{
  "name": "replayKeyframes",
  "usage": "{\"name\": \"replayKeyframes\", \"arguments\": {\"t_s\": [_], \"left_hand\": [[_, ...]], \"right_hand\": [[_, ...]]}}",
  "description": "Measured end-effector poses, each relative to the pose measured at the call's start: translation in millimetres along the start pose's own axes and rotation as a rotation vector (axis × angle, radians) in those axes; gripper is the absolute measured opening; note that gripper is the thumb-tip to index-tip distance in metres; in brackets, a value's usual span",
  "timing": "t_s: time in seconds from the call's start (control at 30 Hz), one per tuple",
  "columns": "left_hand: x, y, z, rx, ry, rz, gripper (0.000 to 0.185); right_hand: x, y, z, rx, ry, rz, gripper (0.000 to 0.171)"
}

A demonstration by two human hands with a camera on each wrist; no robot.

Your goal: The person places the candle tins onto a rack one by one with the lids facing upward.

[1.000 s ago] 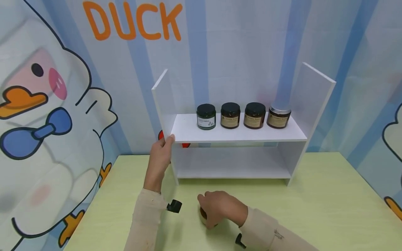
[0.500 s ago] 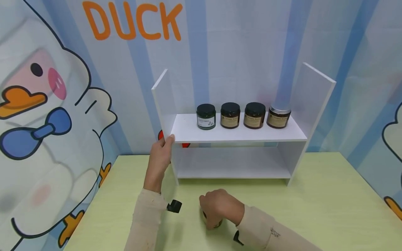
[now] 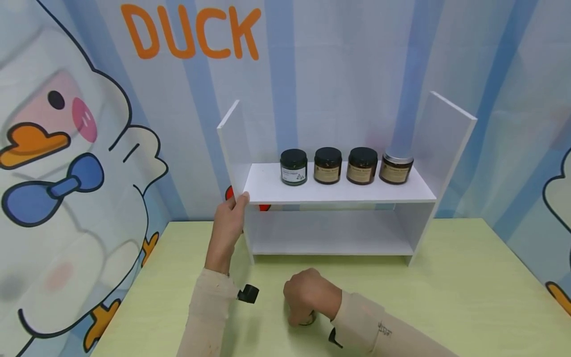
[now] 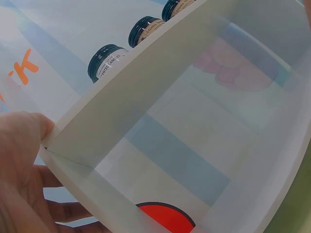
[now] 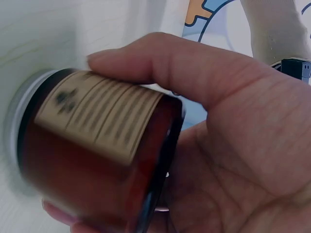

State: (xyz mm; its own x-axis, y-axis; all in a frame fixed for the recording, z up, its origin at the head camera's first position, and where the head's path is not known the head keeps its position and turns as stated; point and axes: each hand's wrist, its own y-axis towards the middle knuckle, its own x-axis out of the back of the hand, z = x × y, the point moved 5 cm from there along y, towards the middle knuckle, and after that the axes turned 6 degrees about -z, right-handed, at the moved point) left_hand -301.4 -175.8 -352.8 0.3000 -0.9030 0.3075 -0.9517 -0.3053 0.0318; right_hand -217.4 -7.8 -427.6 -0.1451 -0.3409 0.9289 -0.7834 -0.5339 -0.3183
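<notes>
My left hand (image 3: 227, 223) grips the left side panel of a white two-tier shelf (image 3: 267, 181). Its thumb lies at the front edge by the upper board, and in the left wrist view its other fingers reach behind the panel. In front of the shelf, low over the table, my right hand (image 3: 310, 295) holds an amber glass candle jar (image 5: 82, 160) with a tan label. The right wrist view shows the thumb along the label and fingers around the far side. From the head, the hand hides most of this jar. Its end by the table has a pale rim.
On the upper board stand a dark green candle jar (image 3: 293, 167), two black-lidded amber jars (image 3: 327, 166) (image 3: 362, 166), and a silver-lidded amber jar (image 3: 395, 167) at the right. Tall side panels (image 3: 443, 144) flank them. The lower board (image 3: 330, 238) lies beneath. A duck-printed curtain hangs behind the yellow-green table (image 3: 468, 297).
My right wrist has shifted slightly left, and the hand has turned a little over the jar. The jar now peeks out at the hand's lower right. My left hand keeps its hold.
</notes>
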Motion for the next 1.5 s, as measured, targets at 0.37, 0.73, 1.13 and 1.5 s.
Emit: {"name": "replayKeyframes", "arguments": {"t_s": [0.37,0.73,1.13,1.5], "left_hand": [[-0.3,-0.6,-0.5,0.006,-0.001,0.003,0.065],[-0.4,-1.1,0.2,0.011,0.002,0.004,0.065],[-0.2,-1.1,-0.3,0.018,-0.003,-0.002,0.064],[-0.5,-0.4,0.5,0.002,-0.007,0.004,0.063]], "right_hand": [[-1.6,1.4,1.1,-0.008,-0.038,-0.025,0.028],[-6.2,5.7,2.2,-0.009,-0.062,0.029,0.029],[-8.1,10.9,0.5,-0.009,-0.085,0.068,0.032],[-8.1,10.4,0.1,-0.02,-0.098,0.082,0.031]]}}
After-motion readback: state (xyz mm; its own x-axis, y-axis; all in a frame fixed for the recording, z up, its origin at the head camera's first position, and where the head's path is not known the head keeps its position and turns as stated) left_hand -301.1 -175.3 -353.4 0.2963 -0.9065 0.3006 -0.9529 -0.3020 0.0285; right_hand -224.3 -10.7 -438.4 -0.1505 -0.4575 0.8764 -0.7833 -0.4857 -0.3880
